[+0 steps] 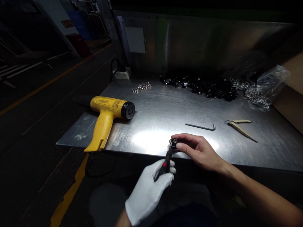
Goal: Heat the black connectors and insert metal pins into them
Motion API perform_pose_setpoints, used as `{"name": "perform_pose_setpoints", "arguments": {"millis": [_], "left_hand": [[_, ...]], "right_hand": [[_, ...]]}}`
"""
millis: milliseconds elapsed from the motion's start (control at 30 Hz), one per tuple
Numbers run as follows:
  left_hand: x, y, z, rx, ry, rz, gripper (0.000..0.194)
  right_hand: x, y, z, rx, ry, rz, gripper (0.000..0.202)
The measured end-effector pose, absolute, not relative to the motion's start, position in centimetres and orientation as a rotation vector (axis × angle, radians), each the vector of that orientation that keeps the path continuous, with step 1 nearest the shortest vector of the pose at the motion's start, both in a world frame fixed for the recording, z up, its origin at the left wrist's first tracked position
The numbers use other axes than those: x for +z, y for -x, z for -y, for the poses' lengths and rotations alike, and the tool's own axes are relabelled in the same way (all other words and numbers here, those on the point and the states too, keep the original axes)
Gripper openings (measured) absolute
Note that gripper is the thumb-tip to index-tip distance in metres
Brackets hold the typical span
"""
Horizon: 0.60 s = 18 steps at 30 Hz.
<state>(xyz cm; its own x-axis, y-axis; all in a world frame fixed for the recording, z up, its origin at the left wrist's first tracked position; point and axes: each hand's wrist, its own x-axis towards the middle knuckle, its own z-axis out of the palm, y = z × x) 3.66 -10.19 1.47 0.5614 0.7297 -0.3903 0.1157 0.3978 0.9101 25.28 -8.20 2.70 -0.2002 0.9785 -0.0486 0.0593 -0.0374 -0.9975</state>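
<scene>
White-gloved, my left hand (152, 186) is closed around the handles of black pliers (165, 165) with a red mark. The pliers' tip meets a small black block (174, 145) that has a metal fitting on top. My bare right hand (199, 148) pinches this block between thumb and fingers, just over the table's front edge. Beyond the right hand lies a hex key (200, 126). Cream-handled cutters (241, 127) rest open farther right.
A yellow heat gun (106, 116) lies on the metal table (161, 113) at left. Small metal fittings (142, 87) sit behind it. Many black parts (203, 86) are heaped at the back, beside a clear bag (270, 83) with metal pieces. A power socket (122, 73) stands at the rear left.
</scene>
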Motion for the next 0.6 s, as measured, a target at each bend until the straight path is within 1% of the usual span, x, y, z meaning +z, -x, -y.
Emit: {"name": "perform_pose_setpoints", "arguments": {"millis": [367,600], "left_hand": [[1.7,-4.2,10.3,0.495,-1.121,-1.015,0.032],[1.5,-4.7,10.4,0.514,-1.124,-1.076,0.026]], "right_hand": [[3.1,-25.0,8.4,1.335,1.24,1.392,0.028],[2.9,-25.0,8.5,1.32,1.229,1.394,0.027]]}}
